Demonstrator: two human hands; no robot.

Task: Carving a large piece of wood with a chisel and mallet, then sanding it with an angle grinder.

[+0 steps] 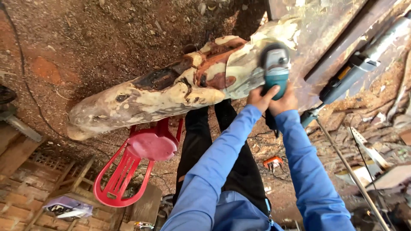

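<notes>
Both hands are wrapped tight around a teal angle grinder (275,70), left hand (260,99) and right hand (286,102) side by side on its body, blue sleeves running back toward the camera. The grinder's head sits right against a long, pale, half-carved log (158,96) with dark and reddish patches, which stretches from centre-left up to the upper right. Under the log there's a red plastic chair (137,164) on the dirt floor (85,42), a small orange tool (272,162) lying further right, and another grey power tool (355,70) off to the right.
</notes>
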